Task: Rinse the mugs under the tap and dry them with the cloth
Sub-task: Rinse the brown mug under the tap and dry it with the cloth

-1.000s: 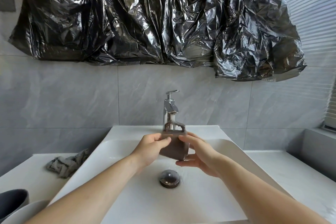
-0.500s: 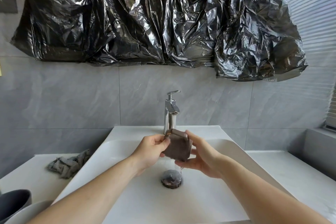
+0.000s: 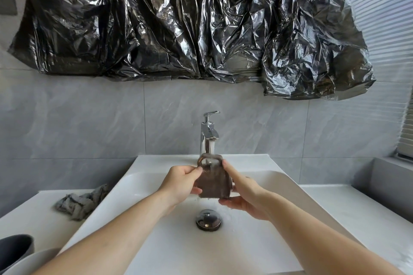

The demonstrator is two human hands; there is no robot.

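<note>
1. Head camera, the only view here, looking down at a white sink (image 3: 156,241) with a chrome tap (image 3: 208,133) at the back. I'll place everything off that tap.
2. A brown mug (image 3: 213,182) sits right under the tap's spout, tipped so its handle points up toward the spout. Water is running onto it and dripping off the bottom edge.
3. The left hand (image 3: 181,183) is on the mug's left side, fingers and thumb curled around it, so it's properly gripping the mug.
4. The right hand (image 3: 243,194) is on the mug's right side, fingers wrapped under and behind it and the thumb up along the side, so it's gripping the mug too.
5. Straight below the tap, down in the basin, is the round metal drain plug (image 3: 208,219), with wet splashes around it.
6. Off to the left of the tap, on the white counter just beside the sink, lies a crumpled grey cloth (image 3: 81,201), nobody touching it.
7. Far left and nearest the camera, a dark mug (image 3: 15,250) peeks in at the frame edge, mostly cut off.
8. Above the tap, crinkled black plastic sheeting (image 3: 190,22) covers the grey tiled wall.
</note>
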